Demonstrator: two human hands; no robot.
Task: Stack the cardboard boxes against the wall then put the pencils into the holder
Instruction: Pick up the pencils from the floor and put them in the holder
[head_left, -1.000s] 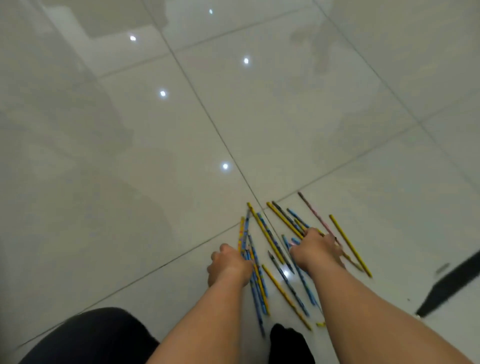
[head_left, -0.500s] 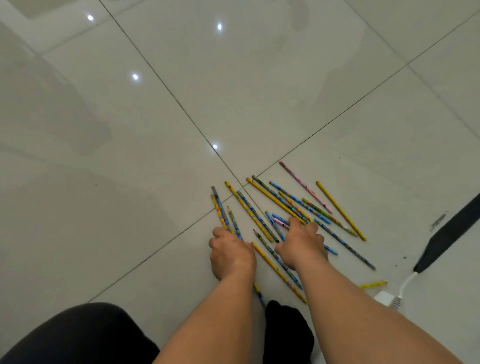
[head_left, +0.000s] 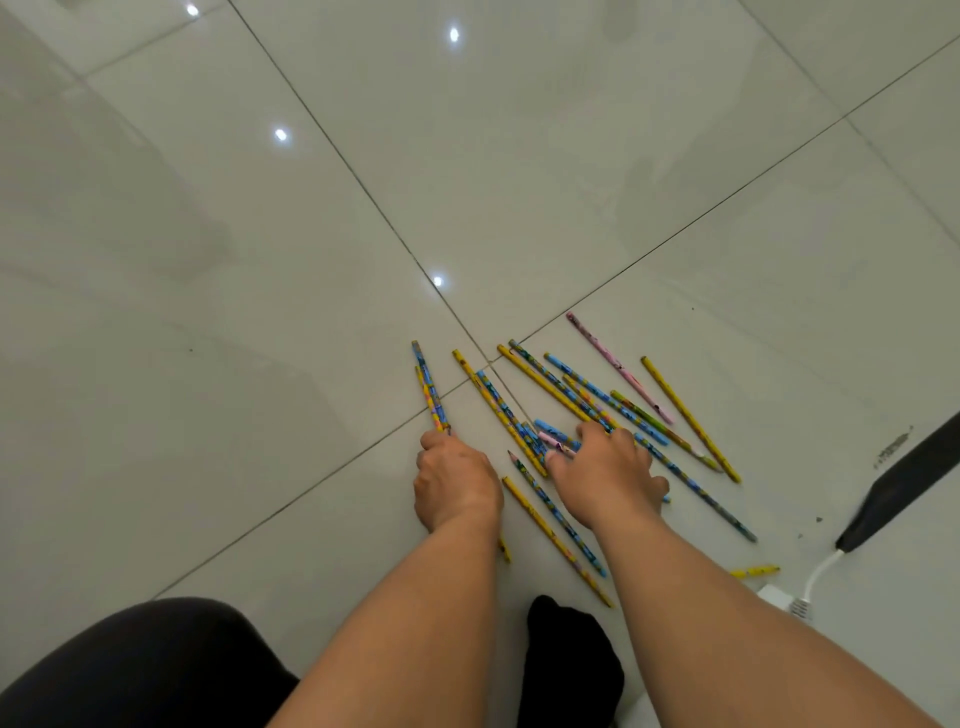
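Several coloured pencils lie scattered on the glossy tiled floor, mostly yellow and blue, with a pink one at the far side. My left hand is closed around a small bunch of pencils that stick out away from me. My right hand rests on the pile with fingers curled over a short pink and a blue pencil. A stray yellow pencil lies apart at the right. No boxes or holder are in view.
A dark strip and a white cable with a plug lie at the right. My dark-clothed knee is at the bottom left and a black sock at the bottom centre.
The view has tilted down and nearer the pile. My left hand has drawn a couple of pencils aside to the left; my right hand has shifted slightly over the pile.
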